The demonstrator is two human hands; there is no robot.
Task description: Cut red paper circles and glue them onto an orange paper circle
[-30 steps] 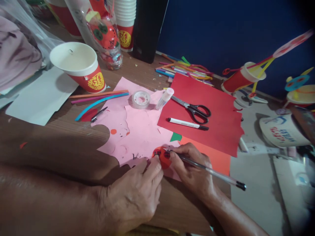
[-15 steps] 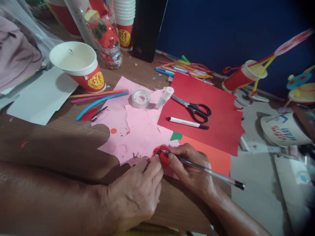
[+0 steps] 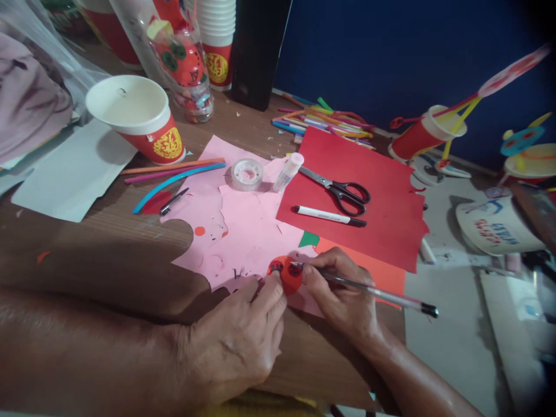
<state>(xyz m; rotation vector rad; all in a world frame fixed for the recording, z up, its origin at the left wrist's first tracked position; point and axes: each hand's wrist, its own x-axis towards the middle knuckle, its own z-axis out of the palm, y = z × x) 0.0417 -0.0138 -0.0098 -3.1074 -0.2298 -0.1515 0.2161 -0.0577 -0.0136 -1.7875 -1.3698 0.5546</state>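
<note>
My right hand (image 3: 343,286) is closed around a slim clear-barrelled pen (image 3: 373,286), its black end pointing to the right. The pen's tip is at the right part of a small rounded red paper cutout (image 3: 291,280) that bears dark marks. My left hand (image 3: 245,333) is closed, with its fingertips gripping the cutout's left edge. Under the cutout lies cut pink paper (image 3: 256,223), with snipped edges and a few small scraps. Orange paper (image 3: 369,267) lies beside my right hand, partly beneath a red sheet (image 3: 382,202).
Black-handled scissors (image 3: 343,191) and a white marker (image 3: 328,216) rest on the red sheet. A glue stick (image 3: 289,172) and tape roll (image 3: 247,174) stand nearby. Paper cups (image 3: 139,119), a clear bottle (image 3: 191,87) and pipe cleaners (image 3: 325,120) are farther back.
My right hand has shifted slightly, moving the pen tip rightward on the red cutout. Dark marks now show on its right part. My left hand stays nearly in place.
</note>
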